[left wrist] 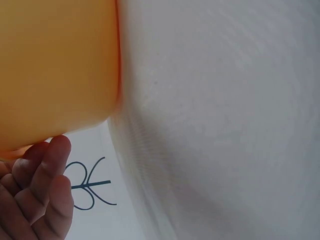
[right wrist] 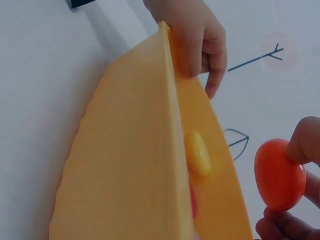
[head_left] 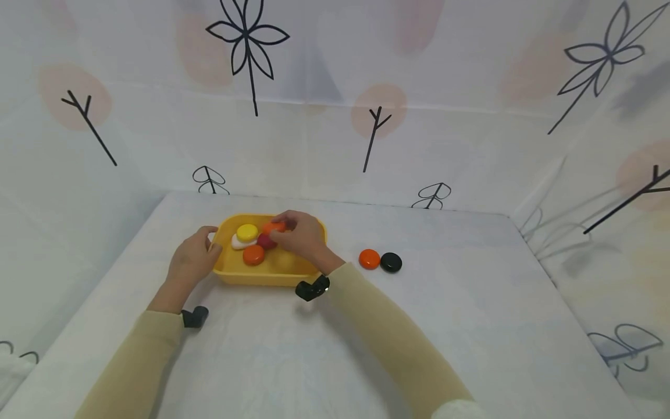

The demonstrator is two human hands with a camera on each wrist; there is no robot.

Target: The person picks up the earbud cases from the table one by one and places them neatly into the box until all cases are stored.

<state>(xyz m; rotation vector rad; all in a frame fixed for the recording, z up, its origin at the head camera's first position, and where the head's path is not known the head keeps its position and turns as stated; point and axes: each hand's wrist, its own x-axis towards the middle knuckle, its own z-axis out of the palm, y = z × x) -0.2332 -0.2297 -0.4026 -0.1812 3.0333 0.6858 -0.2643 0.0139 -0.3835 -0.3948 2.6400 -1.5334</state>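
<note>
A shallow yellow tray (head_left: 267,279) sits on the white surface. My left hand (head_left: 191,256) grips its left end, the thumb over the rim and the fingers outside; the left wrist view shows those fingertips (left wrist: 60,147) against the wall. Above the tray's far side, my right hand (head_left: 300,235) pinches a glossy orange disc (right wrist: 279,175) between thumb and fingers. Inside the tray, a yellow disc (head_left: 248,233) overlaps a white one (head_left: 241,242). A dark red disc (head_left: 266,241), partly hidden by the right hand, and another orange disc (head_left: 253,255) lie beside them.
Right of the tray, an orange disc (head_left: 369,259) and a black disc (head_left: 391,262) lie side by side on the white cloth. A patterned cloth wall (head_left: 335,151) rises behind the surface, with more cloth at both sides.
</note>
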